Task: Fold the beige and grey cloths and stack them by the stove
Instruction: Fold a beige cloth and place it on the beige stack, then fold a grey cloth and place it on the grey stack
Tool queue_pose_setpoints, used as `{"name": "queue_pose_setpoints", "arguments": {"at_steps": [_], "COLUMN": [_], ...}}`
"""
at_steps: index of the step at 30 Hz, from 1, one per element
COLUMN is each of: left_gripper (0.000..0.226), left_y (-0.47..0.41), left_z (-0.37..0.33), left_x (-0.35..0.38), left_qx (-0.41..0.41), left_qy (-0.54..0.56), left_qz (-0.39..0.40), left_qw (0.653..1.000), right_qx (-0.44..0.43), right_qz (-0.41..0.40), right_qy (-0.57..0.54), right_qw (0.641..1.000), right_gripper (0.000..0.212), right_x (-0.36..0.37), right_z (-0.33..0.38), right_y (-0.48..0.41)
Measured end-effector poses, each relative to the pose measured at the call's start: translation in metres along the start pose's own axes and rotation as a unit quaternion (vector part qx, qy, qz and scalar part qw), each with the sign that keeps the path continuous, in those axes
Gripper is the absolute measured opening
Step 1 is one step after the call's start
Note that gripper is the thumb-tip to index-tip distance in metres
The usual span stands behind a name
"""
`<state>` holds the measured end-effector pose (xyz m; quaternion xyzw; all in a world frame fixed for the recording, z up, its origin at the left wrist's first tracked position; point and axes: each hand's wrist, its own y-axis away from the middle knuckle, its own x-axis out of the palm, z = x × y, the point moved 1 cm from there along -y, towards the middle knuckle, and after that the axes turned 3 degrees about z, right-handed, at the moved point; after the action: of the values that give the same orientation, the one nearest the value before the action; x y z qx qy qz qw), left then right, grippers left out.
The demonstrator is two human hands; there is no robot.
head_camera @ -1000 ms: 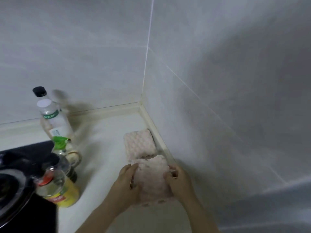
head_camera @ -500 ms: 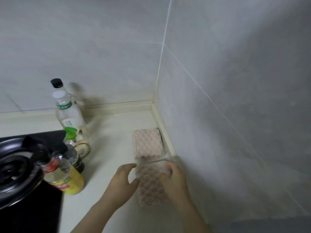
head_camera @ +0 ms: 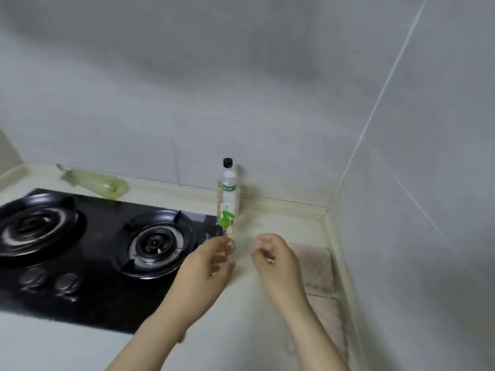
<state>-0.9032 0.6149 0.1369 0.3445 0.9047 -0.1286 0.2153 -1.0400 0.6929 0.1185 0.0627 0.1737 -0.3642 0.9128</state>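
Hands free, cloths by the wall, bottles within reach of a stray knuckle.

Nearest me, the near beige cloth [head_camera: 329, 318] lies folded on the worktop [head_camera: 254, 330] against the right-hand wall. The far beige cloth [head_camera: 312, 263] lies just beyond it, seemingly end to end rather than stacked, though the blur makes that hard to judge. My left hand [head_camera: 209, 266] and right hand [head_camera: 278, 263] hover above the worktop, fingers loosely curled and grasping nothing. The left hand is just in front of the green-capped bottle [head_camera: 226, 222], with the tall bottle [head_camera: 229, 188] behind it. A careless sweep could tip either onto the stove [head_camera: 107, 277]. I see no grey cloth, so the stack may end up incomplete.
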Motion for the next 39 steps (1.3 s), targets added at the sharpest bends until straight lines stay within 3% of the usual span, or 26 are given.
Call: {"name": "queue_pose_setpoints", "arguments": {"at_steps": [10, 22, 39], "left_gripper": [0.032, 0.026, 0.024], "left_y": [0.143, 0.35, 0.405], "left_z": [0.047, 0.126, 0.25], "left_x": [-0.207, -0.432, -0.664], "left_qx": [-0.043, -0.109, -0.175], "left_qy": [-0.033, -0.058, -0.093], "left_qz": [-0.182, -0.335, -0.409], "left_qw": [0.982, 0.934, 0.891], "right_qx": [-0.115, -0.172, -0.202], "right_qz": [0.164, 0.325, 0.402], "right_qy": [-0.03, -0.054, -0.065], "right_qw": [0.979, 0.928, 0.891], "right_gripper": [0.022, 0.021, 0.02], "right_x": [0.191, 0.426, 0.707], "right_z": [0.13, 0.25, 0.347], "right_y": [0.097, 0.272, 0.298]}}
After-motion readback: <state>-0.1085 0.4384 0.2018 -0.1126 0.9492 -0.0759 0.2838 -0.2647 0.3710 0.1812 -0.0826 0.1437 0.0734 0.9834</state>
